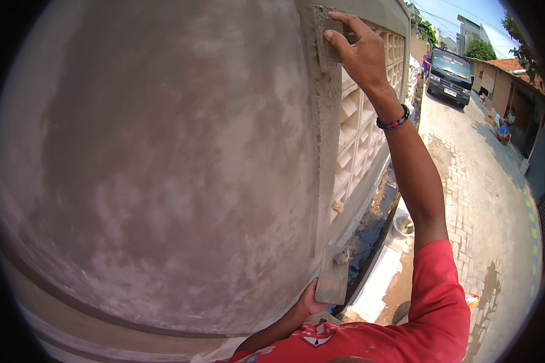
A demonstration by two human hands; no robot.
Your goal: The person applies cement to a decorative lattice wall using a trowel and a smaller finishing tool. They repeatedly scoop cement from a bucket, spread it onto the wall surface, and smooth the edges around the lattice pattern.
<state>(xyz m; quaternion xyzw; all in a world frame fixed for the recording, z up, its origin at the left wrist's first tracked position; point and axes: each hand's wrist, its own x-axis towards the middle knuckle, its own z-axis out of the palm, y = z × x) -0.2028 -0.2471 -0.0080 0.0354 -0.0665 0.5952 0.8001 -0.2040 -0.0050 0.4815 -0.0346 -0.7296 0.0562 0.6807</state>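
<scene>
My right hand (362,54) is raised high and closed round a small grey rectangular float (324,39). The float rests against the upper part of the wet-looking mortar edge (322,127) of the plastered wall (188,151). Thumb and fingers grip its near side; part of the tool is hidden behind them. Low down, beside the wall's bottom corner, my left hand (310,299) holds a flat grey rectangular trowel (333,279) by its lower side. A lump of mortar (343,257) sits near the trowel's upper right edge. The left fingers are mostly hidden behind it.
Cream ventilation blocks (358,130) fill the opening right of the wall edge. A dark wet gutter (369,236) runs below, with a round bucket-like container (403,225) beside it. Farther off, a dark van (450,75) stands on the paved lane (466,181); people are near it.
</scene>
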